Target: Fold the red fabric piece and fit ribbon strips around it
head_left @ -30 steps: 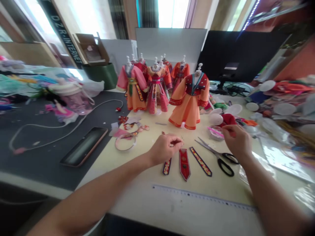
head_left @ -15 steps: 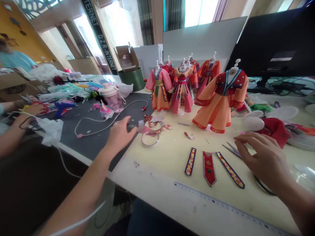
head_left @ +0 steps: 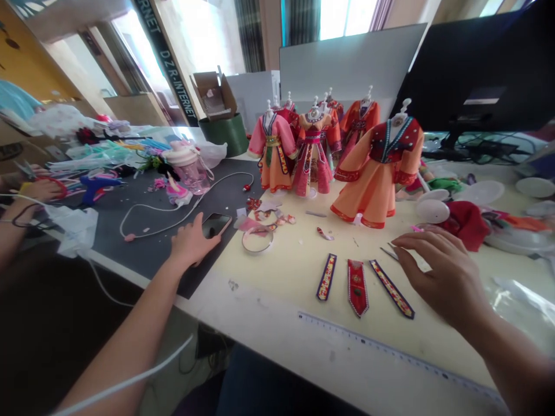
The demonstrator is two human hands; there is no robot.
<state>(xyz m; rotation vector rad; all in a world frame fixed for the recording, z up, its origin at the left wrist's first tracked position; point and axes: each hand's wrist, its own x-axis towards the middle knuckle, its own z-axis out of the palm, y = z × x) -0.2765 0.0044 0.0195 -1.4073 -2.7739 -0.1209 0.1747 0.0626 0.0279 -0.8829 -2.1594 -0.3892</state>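
Note:
My left hand (head_left: 191,242) lies on a phone (head_left: 215,224) at the edge of the dark mat (head_left: 143,248), fingers laid over its near end. My right hand (head_left: 437,271) hovers palm down over the scissors (head_left: 390,251), fingers spread and holding nothing. Three embroidered strips (head_left: 358,279) lie side by side on the cream table (head_left: 295,323) between my hands. An orange and red doll dress (head_left: 377,170) stands on a small mannequin just behind them.
Several more dressed mannequins (head_left: 303,144) stand behind. A tape ring (head_left: 256,241), fabric scraps, a pink bottle (head_left: 188,167) and a white cable (head_left: 173,214) lie left. A clear ruler (head_left: 390,352) runs along the near edge. Another person's hands (head_left: 37,190) work at far left.
My left hand left the strips, swung left and came down on the phone. My right hand drew back from the red cloth and spread above the scissors. The view turned left.

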